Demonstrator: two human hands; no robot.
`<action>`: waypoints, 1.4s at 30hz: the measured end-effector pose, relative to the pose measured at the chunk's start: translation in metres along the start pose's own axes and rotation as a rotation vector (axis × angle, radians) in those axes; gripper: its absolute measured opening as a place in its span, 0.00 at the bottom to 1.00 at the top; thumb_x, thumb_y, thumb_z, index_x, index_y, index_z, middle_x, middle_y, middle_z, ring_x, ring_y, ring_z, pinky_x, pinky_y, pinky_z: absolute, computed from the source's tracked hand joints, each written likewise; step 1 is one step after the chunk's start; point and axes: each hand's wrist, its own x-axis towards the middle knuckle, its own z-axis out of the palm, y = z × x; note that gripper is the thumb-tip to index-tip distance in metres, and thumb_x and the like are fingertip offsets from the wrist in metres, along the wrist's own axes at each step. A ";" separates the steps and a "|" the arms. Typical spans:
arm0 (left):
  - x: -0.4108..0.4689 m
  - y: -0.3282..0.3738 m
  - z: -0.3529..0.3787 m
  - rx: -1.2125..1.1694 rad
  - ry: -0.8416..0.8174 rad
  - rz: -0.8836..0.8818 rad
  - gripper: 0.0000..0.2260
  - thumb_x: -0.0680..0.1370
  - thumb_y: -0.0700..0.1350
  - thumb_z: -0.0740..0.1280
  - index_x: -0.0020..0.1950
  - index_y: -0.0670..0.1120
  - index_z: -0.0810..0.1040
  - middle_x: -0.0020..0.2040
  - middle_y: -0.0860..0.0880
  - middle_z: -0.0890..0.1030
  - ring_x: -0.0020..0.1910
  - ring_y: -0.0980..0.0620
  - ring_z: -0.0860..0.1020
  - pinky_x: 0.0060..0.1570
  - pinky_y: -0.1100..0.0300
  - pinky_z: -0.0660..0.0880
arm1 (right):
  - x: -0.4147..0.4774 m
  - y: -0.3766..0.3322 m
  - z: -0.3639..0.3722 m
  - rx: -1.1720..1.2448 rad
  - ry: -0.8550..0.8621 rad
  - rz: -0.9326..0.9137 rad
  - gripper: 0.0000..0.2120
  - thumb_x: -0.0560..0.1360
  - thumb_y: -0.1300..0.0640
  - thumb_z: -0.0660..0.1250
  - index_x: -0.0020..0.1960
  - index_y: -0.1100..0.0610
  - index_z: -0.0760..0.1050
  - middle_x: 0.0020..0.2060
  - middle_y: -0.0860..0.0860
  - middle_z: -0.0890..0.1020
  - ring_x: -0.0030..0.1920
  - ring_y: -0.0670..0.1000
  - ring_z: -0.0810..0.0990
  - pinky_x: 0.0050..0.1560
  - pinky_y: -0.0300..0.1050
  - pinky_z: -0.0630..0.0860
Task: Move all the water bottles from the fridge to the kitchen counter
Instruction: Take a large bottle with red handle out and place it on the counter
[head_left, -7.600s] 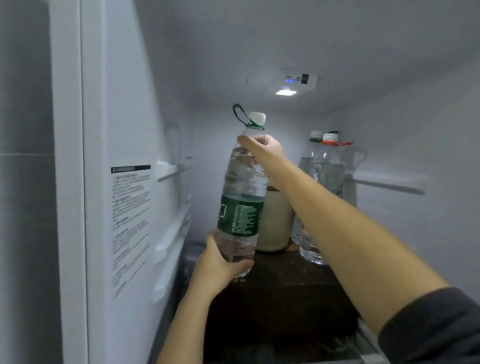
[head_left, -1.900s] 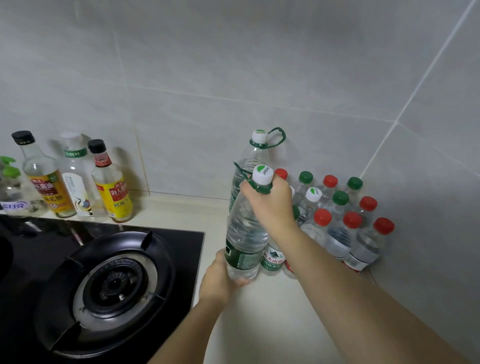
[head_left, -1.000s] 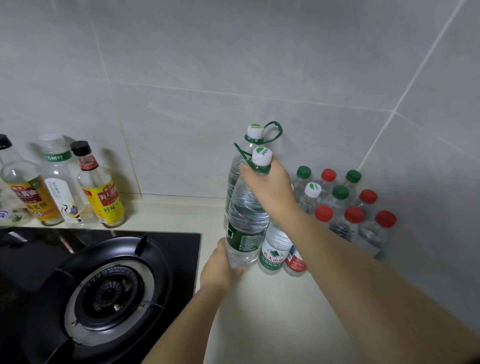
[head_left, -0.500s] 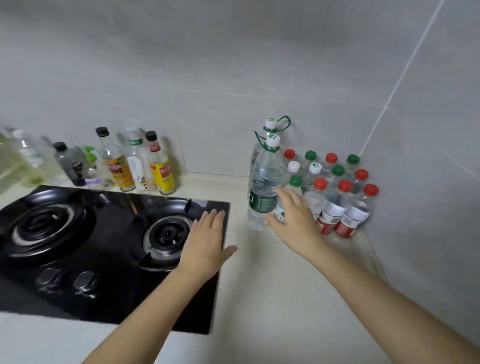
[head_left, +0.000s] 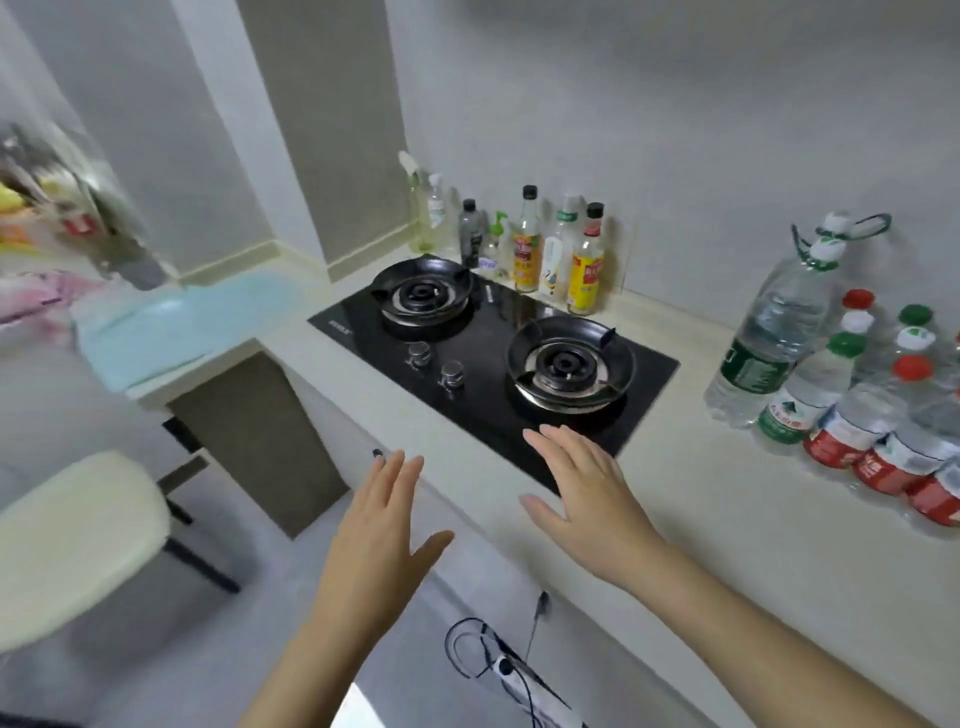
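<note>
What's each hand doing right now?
Left hand: open, fingers straight, holding nothing.
Right hand: open, fingers straight, holding nothing.

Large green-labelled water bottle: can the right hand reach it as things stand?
Likely yes: the right hand is open and empty, with only bare counter between it and the green-labelled bottle.

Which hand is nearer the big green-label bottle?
Right. The right hand is over the stove corner, left of the bottle; the left hand is further left, off the counter.
</note>
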 end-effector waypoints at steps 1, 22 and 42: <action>-0.017 -0.011 -0.008 0.011 0.019 -0.033 0.36 0.75 0.59 0.68 0.78 0.50 0.56 0.79 0.51 0.56 0.79 0.51 0.52 0.74 0.57 0.55 | 0.001 -0.016 0.007 -0.014 -0.035 -0.058 0.38 0.72 0.35 0.45 0.79 0.49 0.54 0.77 0.48 0.58 0.78 0.50 0.52 0.77 0.52 0.51; -0.472 -0.163 -0.261 0.636 0.482 -0.679 0.35 0.71 0.55 0.71 0.74 0.44 0.64 0.74 0.42 0.67 0.74 0.41 0.63 0.69 0.43 0.65 | -0.124 -0.484 0.133 -0.047 -0.061 -1.204 0.29 0.75 0.40 0.54 0.74 0.51 0.64 0.71 0.55 0.71 0.72 0.58 0.68 0.70 0.60 0.64; -0.768 -0.160 -0.397 1.067 0.813 -1.599 0.35 0.72 0.52 0.74 0.74 0.43 0.66 0.74 0.42 0.67 0.76 0.41 0.61 0.72 0.43 0.61 | -0.353 -0.861 0.190 0.540 -0.207 -2.035 0.27 0.77 0.43 0.58 0.74 0.51 0.64 0.74 0.55 0.67 0.76 0.58 0.62 0.74 0.59 0.60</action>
